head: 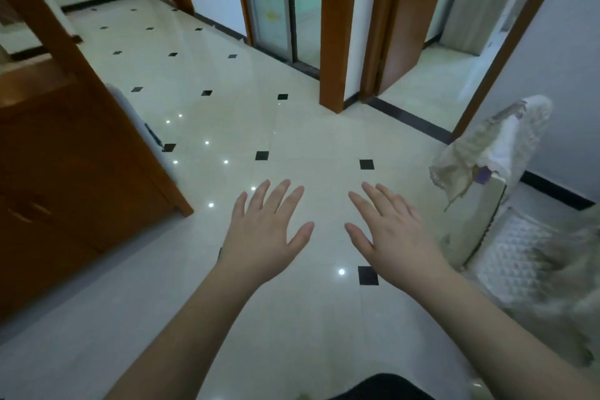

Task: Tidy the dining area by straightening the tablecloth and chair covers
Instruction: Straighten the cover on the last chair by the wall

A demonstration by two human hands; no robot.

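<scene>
My left hand (264,230) and my right hand (388,237) are both stretched out in front of me over the floor, palms down, fingers straight and spread, holding nothing. At the right edge stands a chair with a pale, rumpled chair cover (496,146) draped over its back and a white quilted seat pad (516,253). My right hand is a short way left of the chair and does not touch it. No tablecloth or table shows in this view.
A glossy cream tile floor (292,127) with small black diamonds fills the middle. A tall wooden cabinet (71,172) stands at the left. Wooden door frames (337,26), a sliding glass door (276,0) and an open doorway lie ahead.
</scene>
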